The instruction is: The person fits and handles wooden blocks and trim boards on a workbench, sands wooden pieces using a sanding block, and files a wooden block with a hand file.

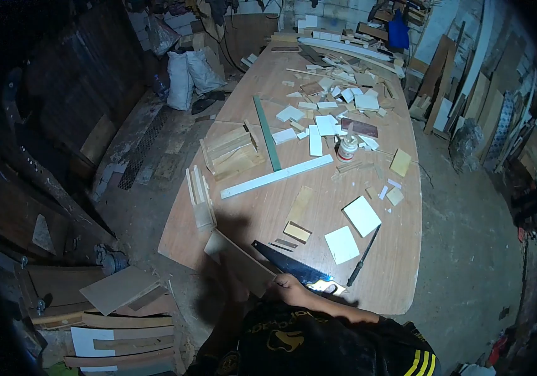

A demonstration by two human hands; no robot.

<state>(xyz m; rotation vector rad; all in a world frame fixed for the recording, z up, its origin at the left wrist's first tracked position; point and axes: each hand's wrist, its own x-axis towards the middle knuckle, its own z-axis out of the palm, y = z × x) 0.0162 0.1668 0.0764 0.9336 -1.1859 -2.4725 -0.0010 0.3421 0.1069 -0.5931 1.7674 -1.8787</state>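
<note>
A flat wooden board (241, 262) slants across the table's near edge, close to my body. My right hand (289, 289) has its fingers closed around the board's right end. In deep shadow by the board's lower side is my left hand (236, 290); its fingers are too dark to make out. Just beyond my right hand lies a handsaw (293, 264), partly hidden by my forearm. A small wooden block (297, 232) rests past the saw. Two white-faced square pieces (361, 216) (342, 245) lie to the right, beside a thin dark-handled tool (364, 257).
On the table (381, 294) stand an open wooden box (234, 152) and a narrow wooden piece (201, 199) at left. A pale strip (278, 177), a green strip (266, 133) and a bottle (347, 147) lie farther back, before heaped offcuts. Boards (121, 289) are stacked at lower left.
</note>
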